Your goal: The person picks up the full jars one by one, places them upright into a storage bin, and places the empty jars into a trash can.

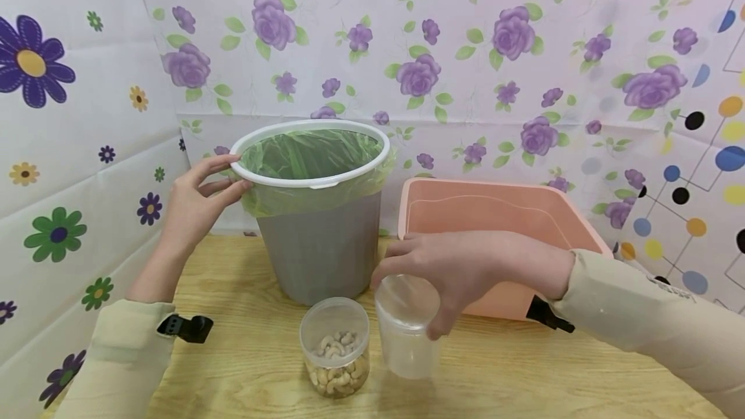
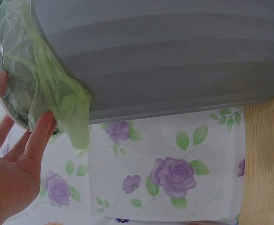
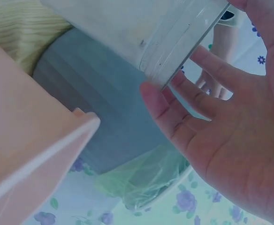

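Observation:
My left hand is at the left side of a grey trash bin, its fingertips touching the white rim. In the left wrist view its fingers are spread at the green bag lining the bin. Over a clear plastic jar arches my right hand, gripping the jar around its top between thumb and fingers. No contents can be made out in this jar. Just left of it, a second clear jar holds cashews in its lower part. The right wrist view shows fingertips against the gripped jar's edge.
A pink plastic basin stands behind the right forearm, to the right of the bin. Everything rests on a wood-grain table. Flower-patterned sheets hang close behind and at the left, with a dotted sheet at the right.

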